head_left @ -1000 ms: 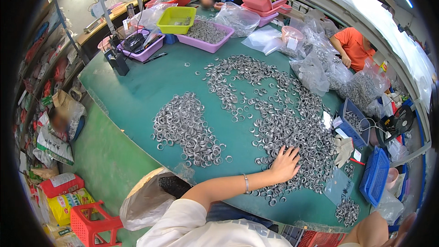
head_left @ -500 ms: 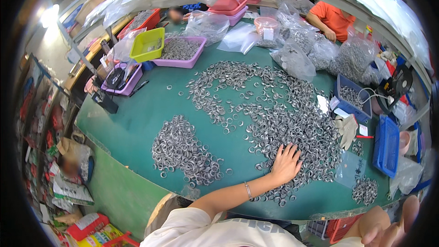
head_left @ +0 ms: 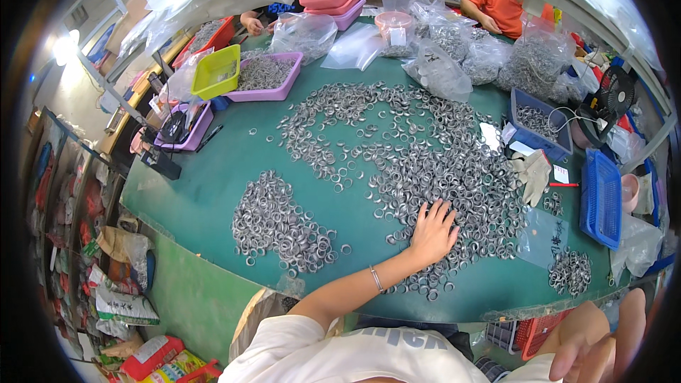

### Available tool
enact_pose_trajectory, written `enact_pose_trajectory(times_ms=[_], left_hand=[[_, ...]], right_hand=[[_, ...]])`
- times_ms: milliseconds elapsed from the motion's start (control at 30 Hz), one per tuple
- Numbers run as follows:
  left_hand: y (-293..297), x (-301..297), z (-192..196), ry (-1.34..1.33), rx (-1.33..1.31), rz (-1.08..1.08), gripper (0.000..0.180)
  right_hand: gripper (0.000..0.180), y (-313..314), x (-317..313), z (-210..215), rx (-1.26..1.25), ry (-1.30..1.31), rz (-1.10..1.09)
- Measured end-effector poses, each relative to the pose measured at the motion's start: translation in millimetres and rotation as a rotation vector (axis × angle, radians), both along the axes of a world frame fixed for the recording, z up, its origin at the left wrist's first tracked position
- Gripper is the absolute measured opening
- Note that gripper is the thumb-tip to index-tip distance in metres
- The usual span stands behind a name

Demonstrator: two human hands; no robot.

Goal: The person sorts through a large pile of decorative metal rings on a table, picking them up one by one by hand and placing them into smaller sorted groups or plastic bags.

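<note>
Many small grey metal rings (head_left: 464, 177) lie spread in a large heap across the middle and right of the green table. My left hand (head_left: 434, 232) rests palm down on the near side of that heap, fingers stretched and slightly apart, over the rings. A bracelet circles its wrist. Left of it lies a separate smaller pile of rings (head_left: 280, 223). My right hand (head_left: 603, 347) is raised near the lower right rim, very close and partly cut off. Its fingers look apart, and I see nothing between them.
Right side: a cloth glove (head_left: 532, 176), blue baskets (head_left: 601, 202), a small ring pile (head_left: 569, 273) and a black fan (head_left: 616, 92). Behind stand ring-filled bags (head_left: 535, 64), a purple tray (head_left: 284, 89) and a yellow tray (head_left: 215, 74). A person in orange (head_left: 496, 6) sits across.
The whole view has shifted slightly, table things now sitting a little higher. My left hand stays on the heap with its fingers spread. A co-worker's hand shows more plainly at the back left.
</note>
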State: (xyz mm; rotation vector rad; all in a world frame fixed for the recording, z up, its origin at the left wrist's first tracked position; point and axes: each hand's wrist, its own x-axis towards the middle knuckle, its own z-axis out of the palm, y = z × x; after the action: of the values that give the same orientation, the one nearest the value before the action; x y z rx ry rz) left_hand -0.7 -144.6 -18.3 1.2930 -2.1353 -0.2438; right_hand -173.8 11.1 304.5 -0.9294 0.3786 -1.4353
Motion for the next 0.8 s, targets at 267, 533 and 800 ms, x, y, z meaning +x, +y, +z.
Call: enact_pose_trajectory(times_ms=[267,533,800], left_hand=[[0.6,-1.7,-0.3,-0.039,-0.006,0.022,0.038],[6.0,3.8,-0.8,-0.084,0.014,0.055,0.036],[3.2,-3.1,3.7,-0.091,0.014,0.05,0.033]], right_hand=[[0.037,13.2,-25.0,0.6,-0.051,-0.022,0.092],[0.032,29.6,-56.9,0.6,-0.132,-0.059,0.21],[0.027,45.5,-91.1,6.7,-0.197,-0.051,0.285]])
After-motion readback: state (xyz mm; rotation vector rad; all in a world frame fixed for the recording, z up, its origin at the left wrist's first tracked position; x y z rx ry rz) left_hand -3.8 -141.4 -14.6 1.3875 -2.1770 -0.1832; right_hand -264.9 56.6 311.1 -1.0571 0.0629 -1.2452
